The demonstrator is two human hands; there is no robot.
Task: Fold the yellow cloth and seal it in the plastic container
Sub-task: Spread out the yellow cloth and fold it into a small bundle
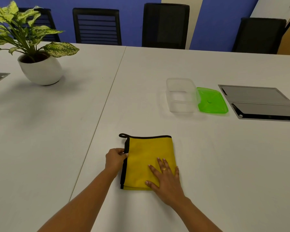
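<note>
Nearest us on the white table, our right hand lies flat with fingers spread, pressing the yellow cloth at its near right corner. Our left hand pinches the black-trimmed left edge with curled fingers, and the cloth is a folded rectangle with layers showing at the near edge. Farther right, well apart, the clear plastic container sits open with the green lid just beside it; we judge the layers could slip if the flat hand lifts early, and this fold looks too wide, so the lid may not seat.
</note>
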